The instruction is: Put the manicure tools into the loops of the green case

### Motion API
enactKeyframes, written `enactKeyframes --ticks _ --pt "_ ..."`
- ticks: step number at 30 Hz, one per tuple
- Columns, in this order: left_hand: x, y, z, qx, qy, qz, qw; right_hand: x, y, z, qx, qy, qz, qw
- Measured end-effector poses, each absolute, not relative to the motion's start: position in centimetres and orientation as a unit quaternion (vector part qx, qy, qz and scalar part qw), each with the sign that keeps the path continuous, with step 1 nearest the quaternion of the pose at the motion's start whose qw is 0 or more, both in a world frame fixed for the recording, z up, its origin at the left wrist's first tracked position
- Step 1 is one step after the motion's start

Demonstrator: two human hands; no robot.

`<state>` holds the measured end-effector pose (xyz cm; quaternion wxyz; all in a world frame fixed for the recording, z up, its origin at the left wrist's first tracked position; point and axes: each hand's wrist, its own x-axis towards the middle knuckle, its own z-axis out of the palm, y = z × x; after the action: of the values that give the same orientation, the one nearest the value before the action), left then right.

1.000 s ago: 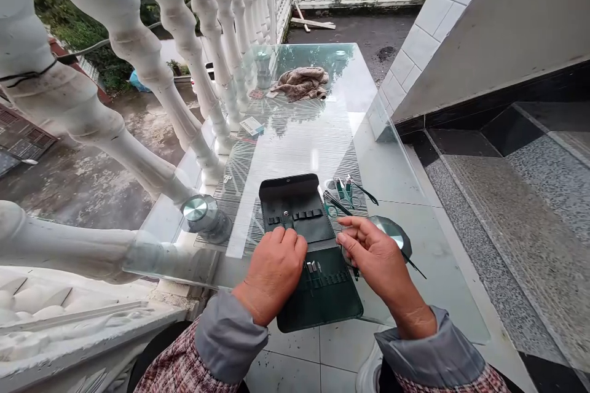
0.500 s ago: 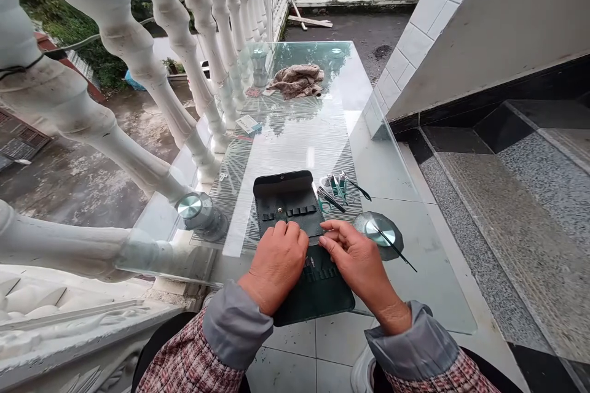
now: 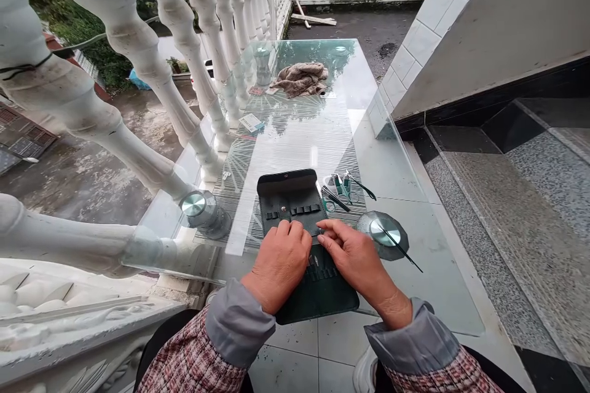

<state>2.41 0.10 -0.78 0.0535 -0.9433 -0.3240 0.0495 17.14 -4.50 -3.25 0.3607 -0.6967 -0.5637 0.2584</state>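
A dark green tool case point(image 3: 295, 202) lies open on the glass table point(image 3: 313, 135), its flap away from me and elastic loops across its middle. My left hand point(image 3: 280, 263) presses down on the case's middle with fingers curled. My right hand point(image 3: 353, 258) rests beside it, thumb and fingers pinched at the case's right side; what they pinch is hidden. A few small metal tools point(image 3: 316, 264) sit in the case's lower loops between my hands. Several green-handled manicure tools point(image 3: 343, 189) lie loose on the glass to the case's right.
A thin dark pick point(image 3: 400, 248) lies over a round metal table fitting point(image 3: 382, 230); another fitting point(image 3: 198, 209) is at left. A crumpled brown cloth point(image 3: 300, 78) and a small box point(image 3: 250, 124) sit farther back. White balusters point(image 3: 152, 67) line the left; a tiled wall point(image 3: 461, 24) rises right.
My right hand has moved left from above the metal fitting onto the case, beside my left hand. The thin pick it covered now shows. My left hand stays put.
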Motion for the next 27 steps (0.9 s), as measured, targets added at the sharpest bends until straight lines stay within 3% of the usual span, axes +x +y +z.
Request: enactKeyframes --ticks 9,20,27 --pt "2.4 0.0 -0.7 -0.943 -0.327 0.044 0.048 17.0 -4.8 -3.7 -0.653 -0.679 0.131 0.309" --pt "2.3 0.0 -0.7 -0.944 -0.323 0.063 0.038 17.5 -5.4 -3.5 -0.593 -0.751 0.13 0.26" --pt "2.1 -0.1 -0.9 -0.944 -0.321 0.054 0.046 18.0 -6.0 -3.7 -0.569 -0.765 0.127 0.274"
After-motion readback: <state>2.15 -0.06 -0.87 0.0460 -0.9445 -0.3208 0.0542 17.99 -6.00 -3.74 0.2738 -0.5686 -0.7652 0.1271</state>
